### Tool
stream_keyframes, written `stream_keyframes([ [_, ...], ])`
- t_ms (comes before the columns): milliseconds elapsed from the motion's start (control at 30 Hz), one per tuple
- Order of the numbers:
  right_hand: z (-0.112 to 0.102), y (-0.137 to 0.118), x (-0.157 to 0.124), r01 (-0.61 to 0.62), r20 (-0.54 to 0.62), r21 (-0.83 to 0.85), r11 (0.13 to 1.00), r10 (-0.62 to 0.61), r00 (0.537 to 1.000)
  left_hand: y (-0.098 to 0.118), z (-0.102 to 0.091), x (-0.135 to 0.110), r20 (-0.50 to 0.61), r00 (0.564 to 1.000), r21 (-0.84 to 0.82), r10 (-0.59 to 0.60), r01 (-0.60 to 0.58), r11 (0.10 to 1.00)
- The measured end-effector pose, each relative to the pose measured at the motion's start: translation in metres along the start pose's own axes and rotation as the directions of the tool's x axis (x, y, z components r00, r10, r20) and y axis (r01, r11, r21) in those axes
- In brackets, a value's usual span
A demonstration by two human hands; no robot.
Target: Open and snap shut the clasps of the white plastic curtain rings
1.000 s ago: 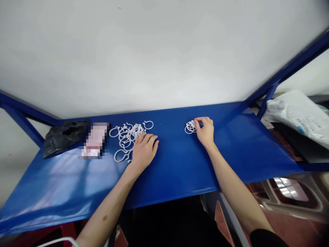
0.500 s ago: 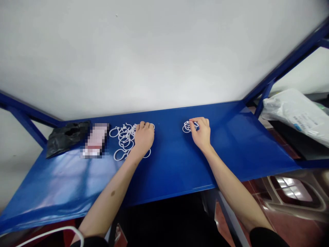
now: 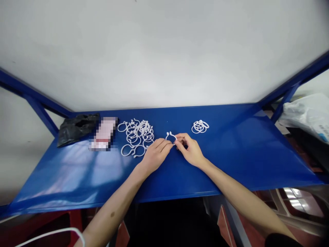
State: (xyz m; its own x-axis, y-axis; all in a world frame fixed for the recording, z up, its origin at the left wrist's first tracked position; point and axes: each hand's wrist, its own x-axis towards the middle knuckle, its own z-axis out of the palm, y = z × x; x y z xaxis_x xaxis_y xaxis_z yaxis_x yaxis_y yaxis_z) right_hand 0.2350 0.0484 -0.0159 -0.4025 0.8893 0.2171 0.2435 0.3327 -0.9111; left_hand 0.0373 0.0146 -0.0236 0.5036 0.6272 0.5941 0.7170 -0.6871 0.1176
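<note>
Between my hands, over the middle of the blue table, is one white plastic ring (image 3: pixel 172 134) with a gap at its top, where small knobbed ends show. My left hand (image 3: pixel 159 152) pinches its left side. The fingers of my right hand (image 3: pixel 189 148) close on its right side. Just left of my left hand lies a tangled pile of similar white rings (image 3: pixel 133 139), several of them gapped. Farther right, past my right hand, a small heap of white rings (image 3: pixel 199 127) rests on the table.
The blue table (image 3: pixel 231 147) runs along a white wall (image 3: pixel 164 55). A black plastic bag (image 3: pixel 74 128) and a pixelated pinkish item (image 3: pixel 104 132) lie at the left. Blue frame bars (image 3: pixel 38 109) rise at both ends. A clear plastic package (image 3: pixel 305 113) sits beyond the right end.
My left hand has come off the pile, moving right with a white ring. My right hand has left the small heap and moved left to meet it. The camera view has shifted slightly.
</note>
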Motion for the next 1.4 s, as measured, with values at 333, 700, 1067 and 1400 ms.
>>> stream_keyframes([
  [333,-0.003,0.002,0.001,0.108,-0.066,-0.018,0.994,-0.109,0.992,0.012,-0.001,0.008,0.034,0.791,-0.407,-0.611,0.569,0.714],
  [700,-0.004,0.000,-0.003,0.329,0.082,-0.089,0.940,-0.323,0.943,0.017,-0.003,0.004,0.150,0.728,-0.504,-0.669,0.638,0.582],
  [1067,-0.005,-0.002,-0.007,0.420,0.157,-0.154,0.894,-0.398,0.904,0.011,-0.004,0.000,0.042,0.846,-0.451,-0.532,0.491,0.745],
  [1400,-0.042,0.004,0.033,0.153,-0.129,-0.512,0.845,-0.252,0.959,-0.005,-0.017,0.006,0.035,0.920,-0.108,-0.390,0.392,0.914],
])
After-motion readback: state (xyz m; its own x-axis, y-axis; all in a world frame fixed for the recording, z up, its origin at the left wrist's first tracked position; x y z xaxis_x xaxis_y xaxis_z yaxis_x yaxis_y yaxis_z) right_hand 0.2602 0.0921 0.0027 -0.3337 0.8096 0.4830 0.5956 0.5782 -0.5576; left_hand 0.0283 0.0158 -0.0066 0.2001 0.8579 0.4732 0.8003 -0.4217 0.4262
